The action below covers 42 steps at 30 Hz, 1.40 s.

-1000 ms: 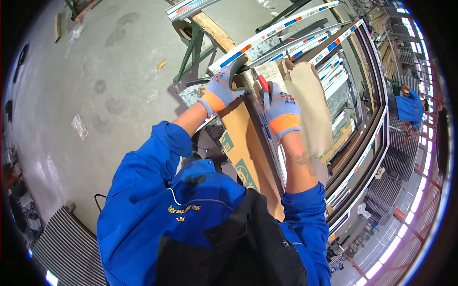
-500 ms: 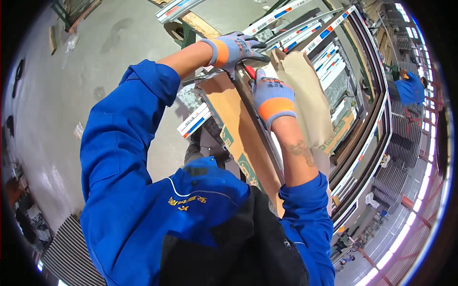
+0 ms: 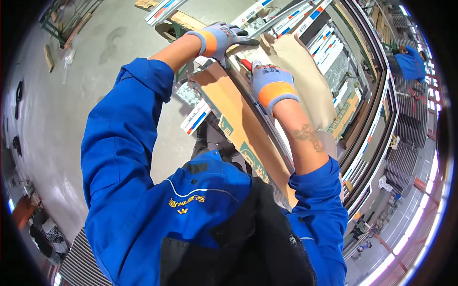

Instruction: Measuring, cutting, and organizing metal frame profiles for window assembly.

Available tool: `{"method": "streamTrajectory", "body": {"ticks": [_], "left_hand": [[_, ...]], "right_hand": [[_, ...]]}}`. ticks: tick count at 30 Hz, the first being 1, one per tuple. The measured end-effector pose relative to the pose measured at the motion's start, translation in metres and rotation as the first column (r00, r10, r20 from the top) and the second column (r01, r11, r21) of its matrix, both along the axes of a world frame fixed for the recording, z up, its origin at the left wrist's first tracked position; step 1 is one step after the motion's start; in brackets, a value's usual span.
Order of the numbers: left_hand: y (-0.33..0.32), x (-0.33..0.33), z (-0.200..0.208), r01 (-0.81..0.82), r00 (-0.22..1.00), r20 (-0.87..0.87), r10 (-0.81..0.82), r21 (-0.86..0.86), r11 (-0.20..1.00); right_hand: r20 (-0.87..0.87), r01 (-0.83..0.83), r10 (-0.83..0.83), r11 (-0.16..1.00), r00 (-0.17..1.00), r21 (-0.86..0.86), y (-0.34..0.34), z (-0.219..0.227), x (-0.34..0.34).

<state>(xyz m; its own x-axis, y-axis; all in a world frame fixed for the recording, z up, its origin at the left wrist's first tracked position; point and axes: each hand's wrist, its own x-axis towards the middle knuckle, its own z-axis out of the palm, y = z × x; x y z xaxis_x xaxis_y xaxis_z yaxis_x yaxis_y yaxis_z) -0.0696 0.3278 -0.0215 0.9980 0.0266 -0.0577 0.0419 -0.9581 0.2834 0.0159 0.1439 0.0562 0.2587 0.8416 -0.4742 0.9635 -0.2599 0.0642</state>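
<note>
My left hand [image 3: 221,40], in a grey glove with an orange cuff, lies with fingers stretched out across the far end of a long profile [image 3: 250,97]. A red-handled tool [image 3: 246,64] sticks out of my right hand [image 3: 274,82], gloved alike and closed around it, just nearer to me. The tool's working end is too small to make out. Brown wrapping paper [image 3: 305,76], creased and loose, spreads to the right of that hand. Left of the profile runs a long strip of printed cardboard [image 3: 238,112].
Dark window-type frames [image 3: 381,112] stand stacked on the right. White profiles with red and blue film [image 3: 195,118] poke out left of the cardboard, and more profiles [image 3: 253,12] lie beyond. A co-worker in blue [image 3: 409,64] is far right. Wood scraps [image 3: 49,58] lie on the floor.
The whole view has shifted slightly. My left hand has slid a little away from the right one, leaving more of the pale surface between them in sight. The right hand still grips the red-handled tool.
</note>
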Motion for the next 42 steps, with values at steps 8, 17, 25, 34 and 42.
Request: {"method": "streamTrajectory", "body": {"ticks": [8, 17, 25, 34, 42], "left_hand": [[-0.003, 0.002, 0.004, 0.005, 0.999, -0.033, -0.003, 0.063, 0.998], [-0.007, 0.006, 0.003, -0.021, 0.994, -0.101, 0.029, 0.075, 0.997], [-0.021, 0.014, 0.021, 0.033, 0.995, -0.092, -0.023, 0.111, 0.993], [-0.026, 0.017, 0.029, 0.091, 0.989, -0.129, -0.068, 0.179, 0.98], [-0.039, 0.018, 0.02, 0.018, 0.983, -0.179, 0.031, 0.266, 0.964]], "right_hand": [[0.053, -0.018, 0.019, 1.0, 0.998, -0.015, -0.044, 0.001, 0.009], [0.134, 0.007, 0.015, 0.987, 0.991, -0.159, -0.131, -0.017, 0.022], [-0.175, 0.46, -0.446, 0.684, 0.878, 0.565, -0.29, -0.039, 0.019], [-0.198, 0.733, -0.877, 0.221, 0.438, 0.644, -0.439, -0.042, -0.035], [-0.887, 0.16, -0.38, -0.924, -0.262, 0.348, -0.724, -0.178, -0.099]]}}
